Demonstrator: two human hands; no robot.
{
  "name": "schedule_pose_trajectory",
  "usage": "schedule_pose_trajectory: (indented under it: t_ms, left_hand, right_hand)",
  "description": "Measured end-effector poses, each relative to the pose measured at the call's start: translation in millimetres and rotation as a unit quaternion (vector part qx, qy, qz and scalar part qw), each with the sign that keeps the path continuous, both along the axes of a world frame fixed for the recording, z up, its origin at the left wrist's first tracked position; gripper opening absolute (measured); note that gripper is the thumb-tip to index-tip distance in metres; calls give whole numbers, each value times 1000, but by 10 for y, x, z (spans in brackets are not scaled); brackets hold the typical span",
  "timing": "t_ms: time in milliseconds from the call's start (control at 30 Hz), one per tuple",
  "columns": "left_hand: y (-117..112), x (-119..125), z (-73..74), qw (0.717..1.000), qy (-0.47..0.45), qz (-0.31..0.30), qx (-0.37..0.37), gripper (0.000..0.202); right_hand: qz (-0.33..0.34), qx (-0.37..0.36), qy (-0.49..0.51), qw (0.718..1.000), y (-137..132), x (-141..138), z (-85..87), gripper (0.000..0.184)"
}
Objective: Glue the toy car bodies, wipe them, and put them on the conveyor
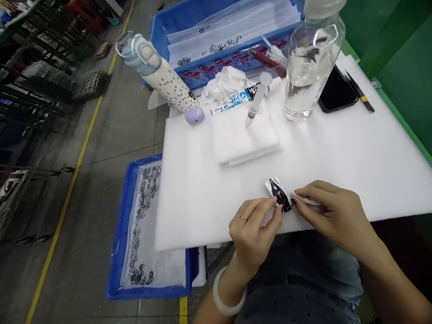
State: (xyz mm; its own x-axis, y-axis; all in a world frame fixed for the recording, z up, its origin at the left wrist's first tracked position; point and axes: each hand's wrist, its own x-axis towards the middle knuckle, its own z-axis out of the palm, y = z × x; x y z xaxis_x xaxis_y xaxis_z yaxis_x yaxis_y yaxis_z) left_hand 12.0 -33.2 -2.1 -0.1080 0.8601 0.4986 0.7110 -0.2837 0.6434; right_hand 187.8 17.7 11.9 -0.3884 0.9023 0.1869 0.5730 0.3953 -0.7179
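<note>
A small shiny part (278, 193), silver with a dark face, lies at the near edge of the white foam sheet (337, 153). My left hand (254, 231) pinches its near end between thumb and forefinger. My right hand (329, 213) is closed beside the part's right end, fingertips touching it and pressing a thin white strip (308, 202) against the foam. A ring sits on my left hand and a pale bangle (225, 300) on that wrist.
A syringe (257, 101) stands tip-down on a foam block (243, 137). Behind it lie a glue tube (236, 100), crumpled tissue, a spotted bottle (162, 74), a clear bottle (312, 58) and a phone (335, 92). Blue trays (118, 252) hold several small parts.
</note>
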Motion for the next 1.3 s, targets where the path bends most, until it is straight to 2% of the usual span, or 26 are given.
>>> schedule_pose_trajectory:
  t_ms: [100,233,433,533,1100,1200,1300]
  left_hand:
    - [16,83,-48,999,50,-7,15,18]
    - [15,109,-82,997,73,-13,12,18]
    - [30,11,-62,997,-32,8,-75,26]
    - [46,-34,-55,992,-65,-2,-112,32]
    - [109,-77,7,985,-65,-31,-155,30]
    - [163,-169,29,983,-30,-75,-164,40]
    - [241,-264,47,965,45,-189,-178,58]
  right_hand:
    - [-6,7,-4,1000,-3,-54,-15,10]
    - [-9,12,-19,1000,16,-83,-17,12]
    - [-6,-12,-30,999,29,-74,-10,12]
    - [-5,-17,-33,999,29,-73,-9,12]
    - [2,-40,-60,997,72,-100,-3,13]
    - [19,-60,-29,998,93,-59,3,10]
    - [-9,-26,24,999,47,-10,-13,7]
